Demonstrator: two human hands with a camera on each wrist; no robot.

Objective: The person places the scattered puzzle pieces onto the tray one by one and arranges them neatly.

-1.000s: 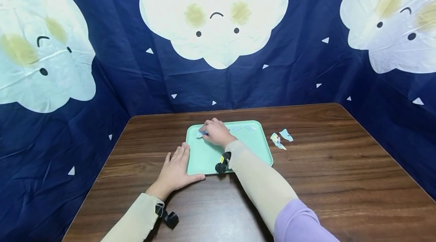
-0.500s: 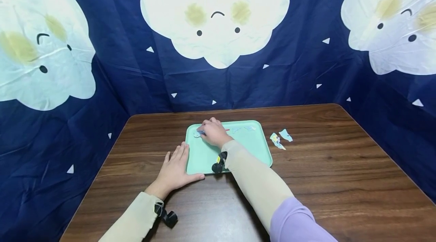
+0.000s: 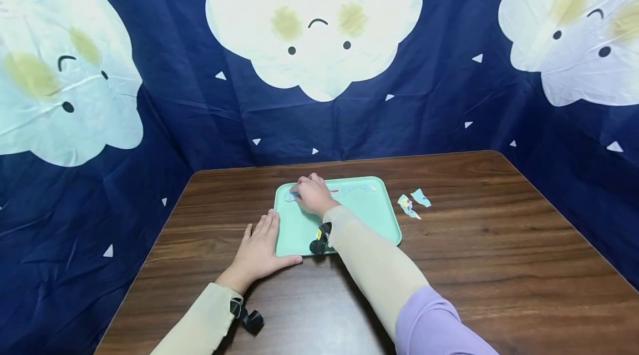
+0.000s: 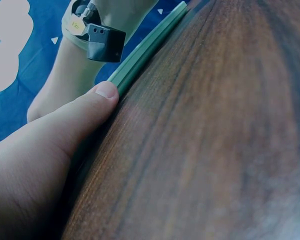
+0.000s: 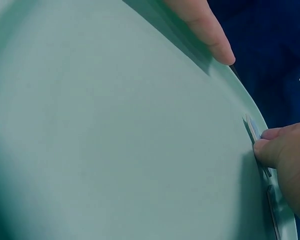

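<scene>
A mint-green tray [image 3: 366, 219] lies on the wooden table. My left hand [image 3: 260, 248] rests along its left side with straight fingers, and in the left wrist view the thumb [image 4: 102, 95] touches the front rim. My right hand [image 3: 315, 196] reaches over to the tray's far left corner. Seen from the right wrist, its thumb and finger pinch a thin torn piece of paper [image 5: 253, 131], nearly edge-on, just inside the rim. Part of a light-blue paper scrap [image 3: 290, 196] shows beside those fingers; the hand hides the rest.
Pale torn paper scraps [image 3: 368, 188] and a small red mark [image 3: 334, 191] show along the tray's far side. To the tray's right, two torn scraps, one multicoloured [image 3: 408, 206] and one light blue [image 3: 421, 197], lie on the table [image 3: 479, 238]. A blue cloud-print curtain [image 3: 319, 127] hangs behind.
My right hand has shifted slightly left with its forearm, uncovering the red mark on the tray. The left hand stays in place on the tray.
</scene>
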